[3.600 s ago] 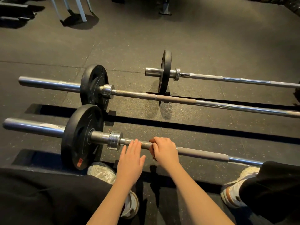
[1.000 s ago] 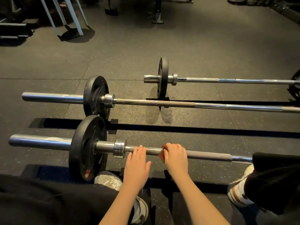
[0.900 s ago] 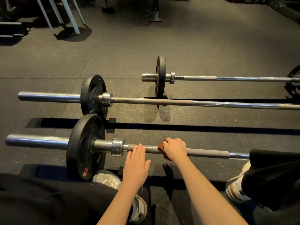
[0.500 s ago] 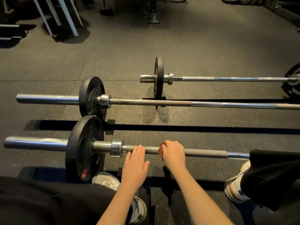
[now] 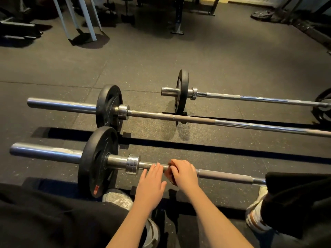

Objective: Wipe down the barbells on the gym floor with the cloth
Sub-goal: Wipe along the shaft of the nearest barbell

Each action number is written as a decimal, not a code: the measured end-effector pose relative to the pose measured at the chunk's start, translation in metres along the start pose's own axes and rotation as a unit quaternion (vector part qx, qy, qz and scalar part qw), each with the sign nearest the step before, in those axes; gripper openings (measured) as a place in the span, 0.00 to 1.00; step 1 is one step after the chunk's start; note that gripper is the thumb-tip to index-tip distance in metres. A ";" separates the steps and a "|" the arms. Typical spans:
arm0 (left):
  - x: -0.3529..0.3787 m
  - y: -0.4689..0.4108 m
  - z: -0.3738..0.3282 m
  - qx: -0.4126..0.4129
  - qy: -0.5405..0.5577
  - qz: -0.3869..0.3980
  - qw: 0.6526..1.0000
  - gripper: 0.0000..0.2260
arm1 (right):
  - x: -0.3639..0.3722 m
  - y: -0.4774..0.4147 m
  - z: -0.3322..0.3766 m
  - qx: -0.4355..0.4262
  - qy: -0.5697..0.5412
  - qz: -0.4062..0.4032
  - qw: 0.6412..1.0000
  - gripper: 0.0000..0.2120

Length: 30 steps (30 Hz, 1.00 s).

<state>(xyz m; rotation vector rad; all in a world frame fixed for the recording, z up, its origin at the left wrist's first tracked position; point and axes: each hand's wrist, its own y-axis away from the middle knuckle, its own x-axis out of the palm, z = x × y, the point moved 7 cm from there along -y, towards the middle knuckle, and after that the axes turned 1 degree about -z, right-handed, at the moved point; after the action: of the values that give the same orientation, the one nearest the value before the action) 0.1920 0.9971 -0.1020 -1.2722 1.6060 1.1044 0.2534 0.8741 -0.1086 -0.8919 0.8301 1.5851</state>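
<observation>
Wiping step on the nearest barbell (image 5: pixel 223 176): your right hand (image 5: pixel 184 173) grips the cloth (image 5: pixel 169 175) round it near the collar (image 5: pixel 132 164), your left hand (image 5: pixel 150 183) rests flat-fingered alongside; next, draw the cloth rightward along the remaining length.

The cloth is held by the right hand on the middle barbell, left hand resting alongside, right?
Not the middle one: the head view shows the right hand holding the cloth on the nearest barbell, left hand resting alongside.
</observation>
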 end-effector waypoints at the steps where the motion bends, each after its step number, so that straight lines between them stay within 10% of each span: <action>1: -0.001 -0.001 0.001 0.001 0.005 -0.002 1.000 0.27 | 0.000 -0.013 -0.002 0.025 -0.004 0.028 0.999 0.12; 9: -0.009 0.003 0.006 -0.014 0.026 -0.020 0.999 0.26 | 0.006 0.042 0.022 -0.038 0.050 -0.096 0.993 0.18; 11: -0.009 0.005 0.009 -0.014 0.016 -0.015 1.000 0.26 | 0.000 0.003 0.022 -0.038 0.052 -0.051 0.997 0.06; 14: -0.014 0.013 0.018 -0.029 -0.011 -0.019 0.999 0.26 | 0.014 -0.024 0.020 -0.004 0.049 0.071 0.996 0.14; 30: -0.035 0.004 0.059 -0.061 -0.092 -0.031 0.993 0.29 | 0.021 0.028 0.028 0.010 0.097 -0.006 0.995 0.15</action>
<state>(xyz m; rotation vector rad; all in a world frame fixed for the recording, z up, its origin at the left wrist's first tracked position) 0.1978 1.0641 -0.0869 -1.2513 1.3722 1.2596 0.2192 0.9037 -0.1123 -1.0469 0.9720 1.4933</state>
